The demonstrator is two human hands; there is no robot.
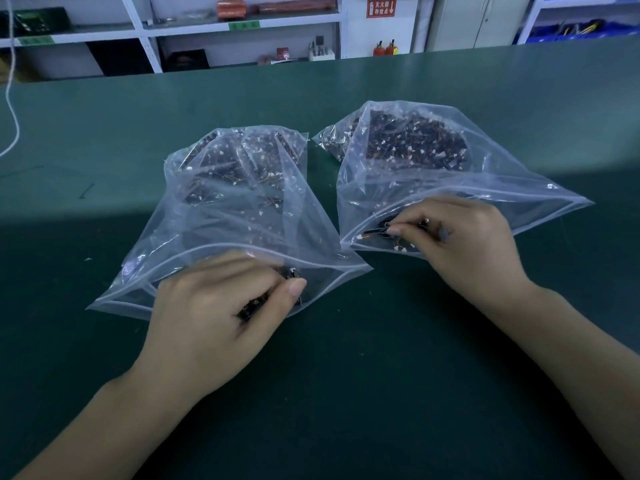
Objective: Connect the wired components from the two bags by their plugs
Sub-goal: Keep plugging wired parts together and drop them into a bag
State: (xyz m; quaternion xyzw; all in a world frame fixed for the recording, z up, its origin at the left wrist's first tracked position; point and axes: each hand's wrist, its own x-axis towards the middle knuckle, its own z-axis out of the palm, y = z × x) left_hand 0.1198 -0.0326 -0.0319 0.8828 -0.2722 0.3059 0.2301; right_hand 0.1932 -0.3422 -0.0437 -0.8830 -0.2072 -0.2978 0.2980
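Seemingly mid-pick, seen from the head camera, the left hand (221,306) is pinching a dark part (251,308) at the left bag's (214,216) mouth while the right hand (460,237) is pinching another part (375,232) inside the right bag (485,188). Tangled wires are risking extra pieces dragging out, or small plugs slipping.

Clear bags (221,216) hold black components (415,143); dark green table (346,393)

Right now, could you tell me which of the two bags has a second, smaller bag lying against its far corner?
The right bag, where the right hand is picking. A smaller packet lies at its far-left corner; the left bag has none.
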